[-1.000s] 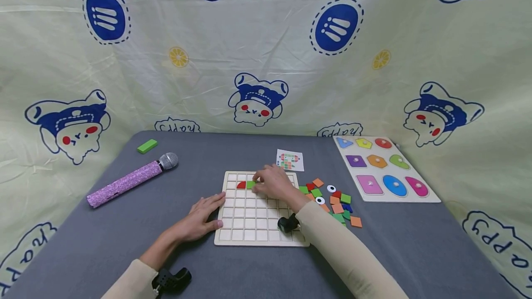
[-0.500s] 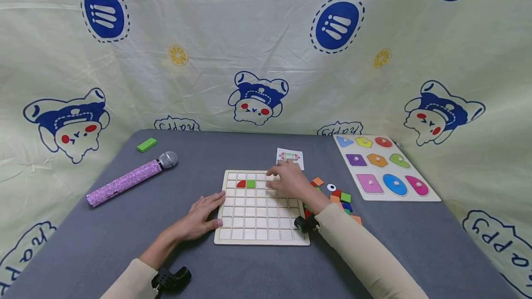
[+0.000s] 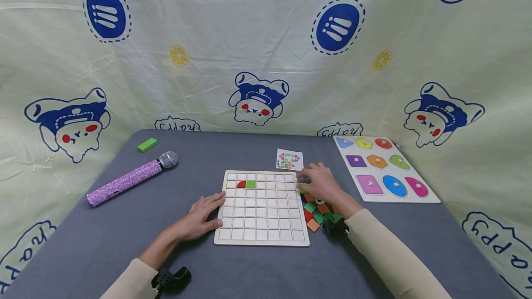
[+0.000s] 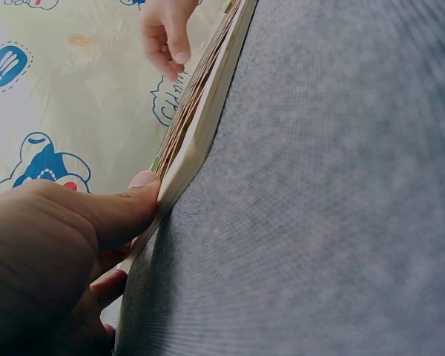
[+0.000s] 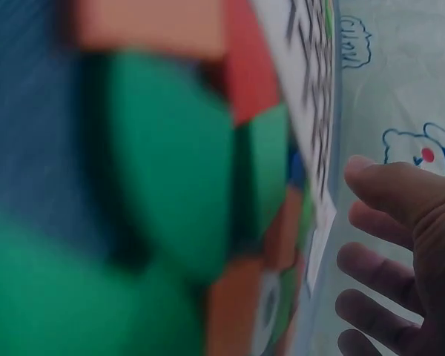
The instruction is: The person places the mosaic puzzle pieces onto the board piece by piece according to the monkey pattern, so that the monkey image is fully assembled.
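While the left hand (image 3: 201,219) rests straight-fingered against the left edge of the grid board (image 3: 249,223) and the empty right hand (image 3: 320,182) hangs, fingers relaxed, over the loose tiles (image 3: 318,218) at its right, a low, careless brush could scatter them.

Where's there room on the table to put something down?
Between the microphone and the grid board, beyond the left hand; also between both sleeves, in front of the board. Crowded: right of the board, loose tiles near the right hand.
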Demonstrator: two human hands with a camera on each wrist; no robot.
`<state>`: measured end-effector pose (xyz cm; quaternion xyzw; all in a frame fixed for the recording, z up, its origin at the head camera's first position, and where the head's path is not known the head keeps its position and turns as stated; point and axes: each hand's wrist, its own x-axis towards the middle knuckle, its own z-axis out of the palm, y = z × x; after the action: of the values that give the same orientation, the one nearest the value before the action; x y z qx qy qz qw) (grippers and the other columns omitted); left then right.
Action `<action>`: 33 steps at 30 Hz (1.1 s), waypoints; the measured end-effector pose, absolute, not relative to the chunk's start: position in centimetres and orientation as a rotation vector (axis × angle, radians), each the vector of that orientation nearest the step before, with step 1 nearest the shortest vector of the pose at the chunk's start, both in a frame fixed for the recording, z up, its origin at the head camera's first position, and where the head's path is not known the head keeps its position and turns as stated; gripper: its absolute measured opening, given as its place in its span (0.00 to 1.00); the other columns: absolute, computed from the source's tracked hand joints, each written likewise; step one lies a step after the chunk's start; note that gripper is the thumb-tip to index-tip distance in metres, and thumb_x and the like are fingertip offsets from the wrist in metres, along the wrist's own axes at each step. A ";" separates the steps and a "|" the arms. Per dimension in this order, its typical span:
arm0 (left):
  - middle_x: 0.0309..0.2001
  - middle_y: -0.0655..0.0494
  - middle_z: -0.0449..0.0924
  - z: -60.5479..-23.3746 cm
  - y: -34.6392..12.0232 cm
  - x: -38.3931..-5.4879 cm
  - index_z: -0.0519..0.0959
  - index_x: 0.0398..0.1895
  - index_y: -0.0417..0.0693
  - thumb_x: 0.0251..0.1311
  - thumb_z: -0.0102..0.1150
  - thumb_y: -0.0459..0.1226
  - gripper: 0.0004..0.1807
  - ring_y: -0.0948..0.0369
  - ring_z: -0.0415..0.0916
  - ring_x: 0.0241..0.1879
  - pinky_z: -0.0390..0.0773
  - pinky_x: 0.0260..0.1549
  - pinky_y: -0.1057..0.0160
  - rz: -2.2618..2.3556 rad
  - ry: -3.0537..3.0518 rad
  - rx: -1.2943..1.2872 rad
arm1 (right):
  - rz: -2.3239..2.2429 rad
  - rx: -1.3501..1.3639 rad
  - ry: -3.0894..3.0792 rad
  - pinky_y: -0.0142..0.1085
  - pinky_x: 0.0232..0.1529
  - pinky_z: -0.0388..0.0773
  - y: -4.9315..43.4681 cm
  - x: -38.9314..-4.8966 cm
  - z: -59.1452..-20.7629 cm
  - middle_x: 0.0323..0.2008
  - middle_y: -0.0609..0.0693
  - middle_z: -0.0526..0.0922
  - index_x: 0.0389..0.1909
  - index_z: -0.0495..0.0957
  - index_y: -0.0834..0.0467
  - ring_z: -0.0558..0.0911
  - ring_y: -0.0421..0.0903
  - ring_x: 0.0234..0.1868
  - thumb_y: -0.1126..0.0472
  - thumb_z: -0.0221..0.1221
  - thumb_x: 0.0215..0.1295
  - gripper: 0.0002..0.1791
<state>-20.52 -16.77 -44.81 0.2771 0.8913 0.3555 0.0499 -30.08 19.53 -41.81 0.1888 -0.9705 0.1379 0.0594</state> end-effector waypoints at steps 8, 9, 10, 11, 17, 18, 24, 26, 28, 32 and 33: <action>0.72 0.38 0.52 -44.9 -16.7 -20.5 0.57 0.69 0.32 0.63 0.55 0.37 0.34 0.39 0.47 0.71 0.39 0.67 0.34 1.080 2.717 0.840 | 0.359 0.567 -2.960 0.40 0.38 0.60 21.0 -30.0 -42.5 0.42 0.53 0.78 0.41 0.84 0.50 0.68 0.51 0.43 0.48 0.66 0.55 0.15; 0.73 0.39 0.52 -44.9 -16.7 -20.5 0.57 0.69 0.32 0.63 0.55 0.37 0.34 0.39 0.47 0.71 0.39 0.67 0.35 1.081 2.716 0.839 | 0.361 0.570 -2.963 0.40 0.37 0.59 21.1 -30.0 -42.5 0.42 0.53 0.78 0.41 0.84 0.50 0.68 0.51 0.43 0.48 0.66 0.55 0.15; 0.73 0.39 0.52 -44.9 -16.7 -20.5 0.57 0.69 0.32 0.63 0.55 0.38 0.34 0.39 0.47 0.71 0.39 0.67 0.34 1.079 2.715 0.837 | 0.365 0.578 -2.963 0.40 0.37 0.59 21.2 -30.0 -42.5 0.43 0.53 0.78 0.41 0.84 0.50 0.68 0.50 0.43 0.48 0.66 0.55 0.15; 0.73 0.39 0.52 -44.9 -16.7 -20.5 0.57 0.69 0.32 0.63 0.55 0.38 0.34 0.39 0.47 0.71 0.39 0.67 0.34 1.077 2.715 0.836 | 0.368 0.582 -2.964 0.39 0.37 0.59 21.3 -30.0 -42.6 0.42 0.52 0.78 0.40 0.84 0.50 0.68 0.50 0.43 0.48 0.66 0.55 0.14; 0.73 0.39 0.52 -44.9 -16.8 -20.6 0.57 0.69 0.32 0.63 0.55 0.38 0.34 0.39 0.47 0.71 0.39 0.67 0.35 1.077 2.716 0.841 | 0.370 0.569 -2.979 0.40 0.37 0.58 21.7 -30.1 -42.8 0.41 0.52 0.78 0.40 0.84 0.50 0.67 0.51 0.43 0.48 0.65 0.56 0.14; 0.73 0.39 0.52 -44.9 -16.8 -20.6 0.57 0.69 0.32 0.63 0.55 0.37 0.34 0.39 0.47 0.71 0.39 0.67 0.35 1.081 2.716 0.842 | 0.364 0.564 -2.979 0.40 0.37 0.59 21.7 -30.2 -42.8 0.41 0.52 0.78 0.40 0.84 0.50 0.68 0.51 0.43 0.48 0.65 0.56 0.14; 0.72 0.38 0.52 -44.9 -16.8 -20.7 0.57 0.69 0.32 0.63 0.55 0.37 0.34 0.39 0.48 0.71 0.39 0.67 0.35 1.084 2.720 0.843 | 0.330 0.543 -2.978 0.40 0.37 0.60 21.7 -30.8 -42.8 0.42 0.54 0.78 0.40 0.84 0.50 0.68 0.52 0.43 0.47 0.64 0.57 0.14; 0.72 0.38 0.52 -44.9 -16.8 -20.6 0.57 0.69 0.32 0.63 0.55 0.37 0.34 0.39 0.48 0.71 0.39 0.67 0.35 1.083 2.721 0.845 | 0.334 0.550 -2.977 0.40 0.37 0.60 21.8 -30.9 -42.8 0.42 0.54 0.78 0.41 0.84 0.50 0.68 0.52 0.44 0.47 0.64 0.57 0.14; 0.72 0.38 0.52 -44.9 -16.7 -20.6 0.57 0.69 0.32 0.63 0.55 0.37 0.34 0.39 0.48 0.71 0.39 0.67 0.35 1.082 2.721 0.847 | 0.356 0.551 -2.984 0.40 0.38 0.60 21.8 -30.9 -42.8 0.42 0.53 0.78 0.41 0.84 0.50 0.67 0.51 0.44 0.48 0.64 0.57 0.14; 0.72 0.38 0.52 -44.9 -16.7 -20.6 0.57 0.69 0.31 0.63 0.55 0.37 0.34 0.38 0.47 0.71 0.39 0.67 0.35 1.085 2.720 0.847 | 0.406 0.587 -2.995 0.41 0.39 0.60 22.1 -30.9 -42.8 0.42 0.53 0.77 0.42 0.84 0.51 0.66 0.51 0.43 0.49 0.65 0.56 0.15; 0.72 0.38 0.52 -44.9 -16.7 -20.6 0.57 0.69 0.31 0.63 0.55 0.37 0.34 0.38 0.47 0.71 0.39 0.67 0.35 1.088 2.719 0.846 | 0.416 0.593 -2.998 0.41 0.40 0.60 22.1 -30.9 -42.8 0.42 0.53 0.77 0.43 0.84 0.51 0.66 0.50 0.43 0.49 0.65 0.56 0.16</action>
<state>-20.62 -16.73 -44.88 0.2773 0.8910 0.3564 0.0466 -30.88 22.14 -42.83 0.1921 -0.9716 0.1349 0.0286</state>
